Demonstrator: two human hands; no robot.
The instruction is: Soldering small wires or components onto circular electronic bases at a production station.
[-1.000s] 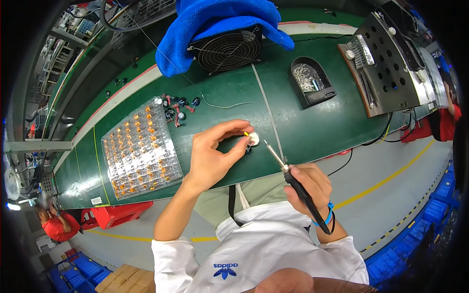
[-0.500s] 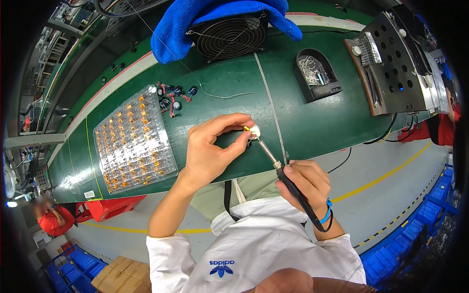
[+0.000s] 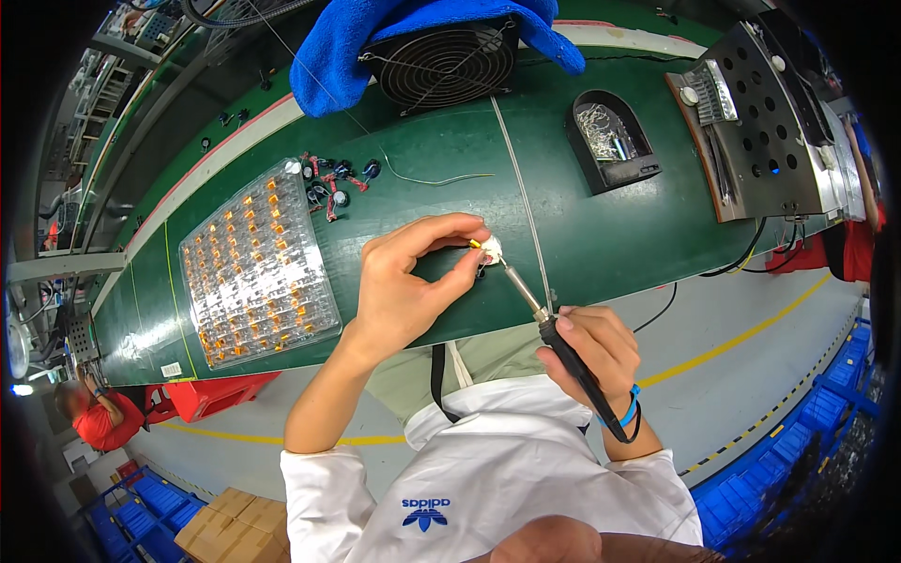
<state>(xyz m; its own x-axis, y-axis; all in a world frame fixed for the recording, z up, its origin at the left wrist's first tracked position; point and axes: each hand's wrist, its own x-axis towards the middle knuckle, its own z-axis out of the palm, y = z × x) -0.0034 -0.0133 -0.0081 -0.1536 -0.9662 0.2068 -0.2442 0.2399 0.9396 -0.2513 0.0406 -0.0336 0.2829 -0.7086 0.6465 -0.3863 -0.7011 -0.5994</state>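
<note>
Between thumb and fingertips, my left hand (image 3: 418, 277) pinches a small round white part (image 3: 491, 250) with a bit of yellow on its side. Its details are too small to make out. My right hand (image 3: 596, 352) is closed around the black handle of a soldering iron (image 3: 570, 361), whose metal tip points up and left. That tip sits close to the right edge of the white part; whether they touch I cannot tell. A thin solder wire (image 3: 436, 181) lies curved on the green bench beyond my hands.
A clear plastic tray (image 3: 258, 267) of small orange parts lies at left, near several dark components with red leads (image 3: 340, 183). A fan (image 3: 441, 68) draped with a blue towel (image 3: 328, 66) stands behind. Rightward are a black bin (image 3: 612, 141) and a perforated metal box (image 3: 755, 122).
The soldering iron and my right hand have shifted slightly right and down, drawing the tip toward the white part's edge. My left hand stays nearly still.
</note>
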